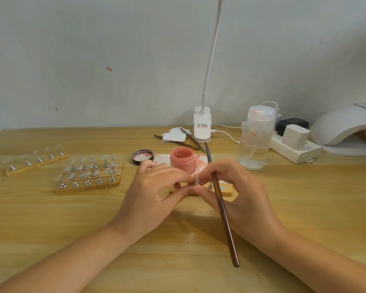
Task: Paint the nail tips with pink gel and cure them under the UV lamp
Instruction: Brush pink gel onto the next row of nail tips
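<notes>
My left hand (156, 187) and my right hand (239, 191) meet at the table's middle, fingertips pinching a small clear nail tip on its metal stand (197, 182). My right hand also holds a long brown brush (222, 208), bristles pointing away. Under the hands lies a wooden holder strip (226, 190), mostly hidden. An open jar of pink gel (181, 159) stands just behind my fingers on a stained paper (201, 160). The white UV lamp (344, 125) sits at the far right.
Two wooden strips with several clear nail tips (87, 174) (36, 160) lie at the left. The jar's lid (142, 157) is beside the jar. A clear pump bottle (256, 138), a power strip (294, 148), a clip lamp (202, 125) and spare brushes (190, 140) stand behind.
</notes>
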